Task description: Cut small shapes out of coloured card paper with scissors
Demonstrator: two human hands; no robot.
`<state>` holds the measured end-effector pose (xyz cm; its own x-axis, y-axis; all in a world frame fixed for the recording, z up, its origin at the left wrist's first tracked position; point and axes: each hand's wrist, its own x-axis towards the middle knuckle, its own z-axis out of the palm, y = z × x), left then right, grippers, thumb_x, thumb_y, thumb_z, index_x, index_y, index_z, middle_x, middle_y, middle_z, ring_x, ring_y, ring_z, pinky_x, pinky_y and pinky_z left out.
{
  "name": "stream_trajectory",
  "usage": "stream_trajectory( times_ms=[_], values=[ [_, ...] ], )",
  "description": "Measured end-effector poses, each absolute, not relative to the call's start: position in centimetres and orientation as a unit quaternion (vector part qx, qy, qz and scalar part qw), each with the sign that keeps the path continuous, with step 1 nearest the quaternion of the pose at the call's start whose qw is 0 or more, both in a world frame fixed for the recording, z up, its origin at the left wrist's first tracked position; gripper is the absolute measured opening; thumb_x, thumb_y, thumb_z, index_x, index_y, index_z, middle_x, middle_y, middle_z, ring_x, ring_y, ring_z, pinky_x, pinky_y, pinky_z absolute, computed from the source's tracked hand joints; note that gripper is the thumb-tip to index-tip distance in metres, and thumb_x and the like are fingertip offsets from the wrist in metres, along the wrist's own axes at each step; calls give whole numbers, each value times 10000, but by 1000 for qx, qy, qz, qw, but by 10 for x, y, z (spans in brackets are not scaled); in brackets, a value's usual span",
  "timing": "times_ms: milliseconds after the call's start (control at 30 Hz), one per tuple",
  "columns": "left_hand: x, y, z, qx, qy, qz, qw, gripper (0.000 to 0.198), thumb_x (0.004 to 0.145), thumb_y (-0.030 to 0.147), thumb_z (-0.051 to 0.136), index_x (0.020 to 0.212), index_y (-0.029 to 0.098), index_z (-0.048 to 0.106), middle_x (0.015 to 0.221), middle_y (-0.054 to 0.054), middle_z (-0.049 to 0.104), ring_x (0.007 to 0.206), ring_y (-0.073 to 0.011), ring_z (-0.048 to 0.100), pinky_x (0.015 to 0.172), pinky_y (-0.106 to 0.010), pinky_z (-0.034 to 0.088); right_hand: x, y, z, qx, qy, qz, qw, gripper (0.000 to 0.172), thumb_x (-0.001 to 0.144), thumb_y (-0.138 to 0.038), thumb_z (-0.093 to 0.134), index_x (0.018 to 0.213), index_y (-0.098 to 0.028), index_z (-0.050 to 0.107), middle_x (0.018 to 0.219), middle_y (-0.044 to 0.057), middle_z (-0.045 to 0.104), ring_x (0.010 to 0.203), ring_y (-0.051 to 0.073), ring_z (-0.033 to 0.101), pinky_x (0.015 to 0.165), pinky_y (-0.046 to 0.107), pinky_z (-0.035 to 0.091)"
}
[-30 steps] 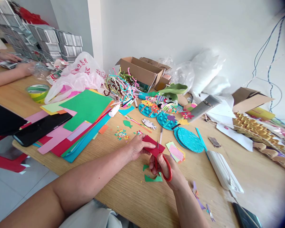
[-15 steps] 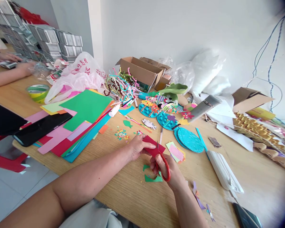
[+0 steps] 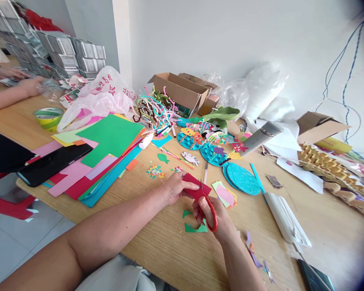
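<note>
Between thumb and fingers, my left hand (image 3: 176, 188) pinches a small piece of red paper (image 3: 195, 185). My right hand (image 3: 216, 218) is closed around the red handles of a pair of scissors (image 3: 212, 216), whose blades point up and away at the paper's near right side. Green paper scraps (image 3: 195, 227) lie on the table just below my hands. Beyond them are a green paper fish (image 3: 163, 158), tiny coloured bits (image 3: 155, 171) and a white drawn fish (image 3: 190, 158). Small pastel paper pieces (image 3: 224, 194) sit to the right.
Coloured paper sheets (image 3: 112, 135) and a black phone (image 3: 54, 163) lie at left. Pipe cleaners (image 3: 154, 107) and a cardboard box (image 3: 182, 89) stand behind. Blue discs (image 3: 242, 178), a power strip (image 3: 286, 218) and a grey flask (image 3: 262, 135) are to the right. Another person's hands (image 3: 30, 85) work far left.
My hands, the red paper and the scissors stay in almost the same place. Far left, the other person's hands have shifted slightly.
</note>
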<state>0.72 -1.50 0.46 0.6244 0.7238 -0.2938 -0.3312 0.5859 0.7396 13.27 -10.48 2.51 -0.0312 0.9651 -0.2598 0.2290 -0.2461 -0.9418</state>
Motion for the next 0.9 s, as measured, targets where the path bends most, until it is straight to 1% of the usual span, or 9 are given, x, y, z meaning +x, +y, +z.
stream_trajectory(
  times_ms=[333,600,900],
  values=[
    [8,-14,2,324,298,323,838,351,499,140,771,794,104,585,744,-51,658,647,-157,626,619,-282,487,133,-105,21,-598,-498,516,358,527,767,-670,489,670,-154,534,534,13,567,411,107,484,402,226,345],
    [8,-16,7,311,304,335,836,347,493,114,767,767,122,554,707,-21,640,625,-133,612,609,-258,479,132,-105,24,-611,-492,512,349,528,751,-680,498,665,-159,527,536,13,567,413,113,490,399,228,338],
    [9,-13,-1,332,300,332,831,351,494,123,759,778,126,551,722,-23,639,636,-143,614,618,-271,473,134,-106,22,-606,-495,513,353,508,757,-664,504,656,-166,514,540,18,578,414,113,491,399,229,335]
  ],
)
